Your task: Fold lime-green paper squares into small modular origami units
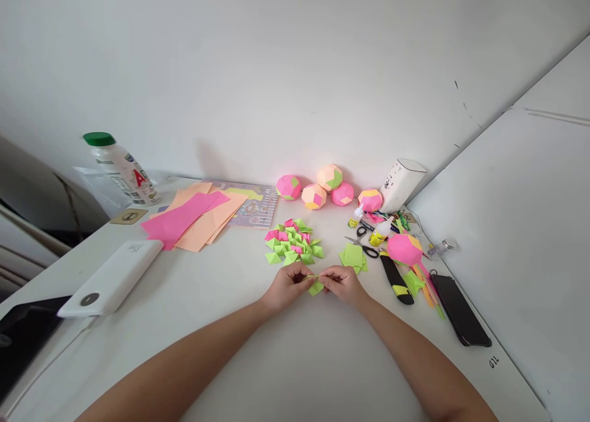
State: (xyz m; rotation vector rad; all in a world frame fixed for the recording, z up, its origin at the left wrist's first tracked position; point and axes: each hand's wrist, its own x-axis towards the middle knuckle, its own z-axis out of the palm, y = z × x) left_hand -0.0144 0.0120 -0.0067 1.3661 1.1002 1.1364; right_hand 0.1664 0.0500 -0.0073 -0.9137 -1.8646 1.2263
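Between my two hands is a small green piece of paper [316, 288], partly folded, above the white table. My left hand [288, 287] pinches its left side with thumb and fingers. On the other side my right hand [343, 284] grips the right edge, also in a pinch. Just beyond my left hand lies a heap of folded green and pink paper pieces [295, 244]. Flat green paper squares [354, 256] are stacked loosely beyond my right hand. My fingertips hide part of the held paper.
Several paper balls [329, 177] sit along the wall. Scissors [364, 242], a glue bottle [380, 233], a utility knife [397, 279] and a black phone [460, 308] lie right. Pink and peach sheets [203, 225], a white power bank [113, 281] and a bottle [122, 170] are left.
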